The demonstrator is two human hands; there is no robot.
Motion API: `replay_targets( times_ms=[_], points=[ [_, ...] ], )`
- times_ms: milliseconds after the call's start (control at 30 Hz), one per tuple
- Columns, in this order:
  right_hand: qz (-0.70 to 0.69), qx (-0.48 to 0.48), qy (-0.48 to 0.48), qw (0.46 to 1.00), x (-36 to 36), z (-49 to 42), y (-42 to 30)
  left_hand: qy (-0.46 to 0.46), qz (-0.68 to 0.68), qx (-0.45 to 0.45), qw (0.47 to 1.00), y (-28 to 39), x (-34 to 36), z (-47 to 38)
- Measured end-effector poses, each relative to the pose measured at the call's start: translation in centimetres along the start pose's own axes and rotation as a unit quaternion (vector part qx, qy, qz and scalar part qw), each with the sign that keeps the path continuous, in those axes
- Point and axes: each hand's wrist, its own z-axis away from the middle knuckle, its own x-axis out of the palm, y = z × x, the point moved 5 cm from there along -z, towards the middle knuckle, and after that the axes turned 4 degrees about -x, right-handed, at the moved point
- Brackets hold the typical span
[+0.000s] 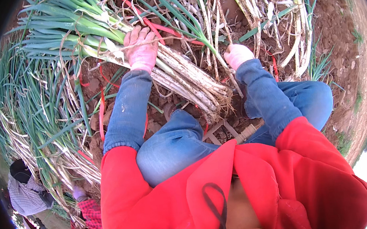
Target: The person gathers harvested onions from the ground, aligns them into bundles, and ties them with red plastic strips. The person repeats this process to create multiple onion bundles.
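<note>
A thick bundle of long green onions (186, 77) lies slantwise before me, its leaves at the upper left and its roots near my knees. My left hand (141, 47) rests over the white stalks with its fingers curled around the upper side. A thin dry strand crosses the back of that hand. To the right, my right hand (238, 55) is closed at a single green onion (211, 46) whose leaves reach up and left. The fingertips of the right hand are partly hidden. Red tape (175, 33) runs behind the bundle.
More green onions (60, 120) lie in a row at the left, others (297, 32) at the upper right. Brown soil (332, 31) borders them. At the lower left, a person in a checked sleeve (88, 213) has a gloved hand (79, 193) by the stalks.
</note>
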Motion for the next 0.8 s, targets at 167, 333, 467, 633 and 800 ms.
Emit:
replay_targets(
  times_ms=[167, 333, 467, 633, 800],
  points=[
    [-0.017, -0.003, -0.112, 0.994, 4.5, -1.2, 2.3, 0.041, 0.010, 0.012, 0.999, 0.3, 0.0, -0.1],
    [-0.182, -0.004, -0.078, 0.980, -4.9, -0.4, 0.2, 0.022, -0.003, 0.002, 1.000, -0.6, 0.6, 0.7],
    [-0.026, -0.088, -0.021, 0.996, -18.6, -0.9, -0.2, -0.007, -0.005, 0.000, 1.000, -0.5, 0.3, 0.3],
    [-0.118, -0.128, 0.156, 0.972, -27.0, 2.0, 3.2, -0.106, 0.031, -0.017, 0.994, -0.3, -0.5, -0.2],
    [-0.182, -0.050, 0.277, 0.942, -25.9, 3.4, 13.7, -0.228, 0.121, -0.029, 0.966, -1.3, -1.7, -1.3]
  ],
)
